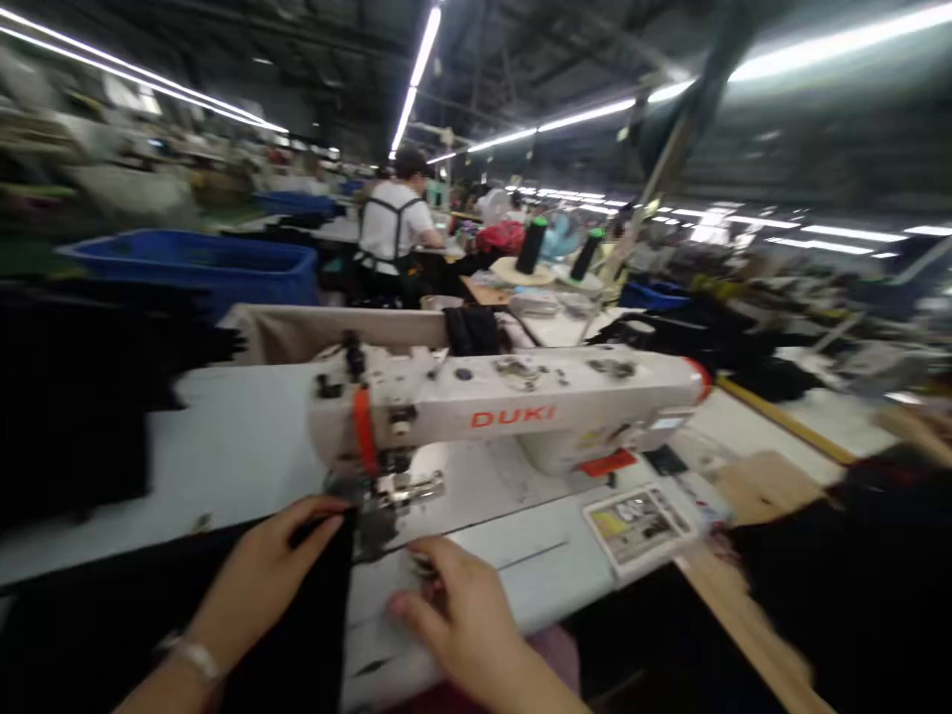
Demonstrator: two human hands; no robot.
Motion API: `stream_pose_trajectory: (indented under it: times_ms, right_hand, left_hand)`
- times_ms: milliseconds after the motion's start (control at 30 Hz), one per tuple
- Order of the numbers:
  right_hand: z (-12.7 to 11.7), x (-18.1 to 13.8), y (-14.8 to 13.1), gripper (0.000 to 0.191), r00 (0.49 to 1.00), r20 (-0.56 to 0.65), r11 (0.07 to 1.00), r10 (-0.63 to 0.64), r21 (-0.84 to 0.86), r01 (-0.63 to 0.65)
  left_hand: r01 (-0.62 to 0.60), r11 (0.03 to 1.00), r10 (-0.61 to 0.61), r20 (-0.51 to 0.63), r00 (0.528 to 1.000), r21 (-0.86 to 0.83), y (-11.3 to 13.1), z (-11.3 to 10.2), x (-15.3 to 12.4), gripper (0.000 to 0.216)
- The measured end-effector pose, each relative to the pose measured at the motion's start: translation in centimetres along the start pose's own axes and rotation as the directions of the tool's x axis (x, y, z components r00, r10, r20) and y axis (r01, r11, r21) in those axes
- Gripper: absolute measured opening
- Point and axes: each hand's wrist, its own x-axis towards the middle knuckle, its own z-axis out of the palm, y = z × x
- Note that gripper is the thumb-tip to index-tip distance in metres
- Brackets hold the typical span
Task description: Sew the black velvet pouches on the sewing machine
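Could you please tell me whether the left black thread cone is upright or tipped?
Upright: the cone sits on a pale disc, green top uppermost.

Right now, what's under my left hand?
Black cloth spreads under your left hand, near the needle end of the sewing machine. Pale tabletop shows beyond the cloth. Your hand hides the patch directly beneath it, and the cloth covers whatever lies below.

Head view: occlusions, edge cuts, blur.
Small object (422,564) in right hand (468,607) half hidden by the fingers, identity unclear; black fabric (308,625) under left hand (257,560) and both forearms (536,684) cut off by lower edge; printed card (641,528) too blurred to read.
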Motion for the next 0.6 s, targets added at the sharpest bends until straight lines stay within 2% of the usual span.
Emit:
stream_pose_trajectory:
  times_ms: [67,133,200,400,600]
  right_hand:
    - [0.3,0.2,0.5,0.037,0.995,0.031,0.995,-0.099,0.010,0.099]
    - [0.3,0.5,1.0,0.040,0.982,0.091,0.986,-0.166,-0.007,0.167]
    - [0.6,0.7,1.1,0.041,0.977,0.094,0.981,-0.192,-0.014,0.194]
    - [2.2,1.7,0.5,0.020,0.992,0.008,0.992,-0.125,0.025,0.125]
    - [2.5,2.8,0.2,0.014,0.998,-0.009,0.993,-0.058,0.102,0.058]
  left_hand:
    - [0.045,0.999,-0.045,0.021,0.999,0.001,-1.2,-1.2,-1.3,0.020]
    - [0.060,0.998,-0.060,0.025,0.998,-0.008,-1.4,-1.3,-1.4,0.020]
    - [0.058,0.998,-0.057,0.026,0.998,-0.028,-1.0,-1.0,-1.0,0.020]
    - [0.038,0.993,-0.034,0.036,0.999,-0.109,-0.1,-1.1,-1.2,0.021]
    - [0.051,0.988,-0.046,0.042,0.998,-0.142,-0.2,-1.3,-1.4,0.021]
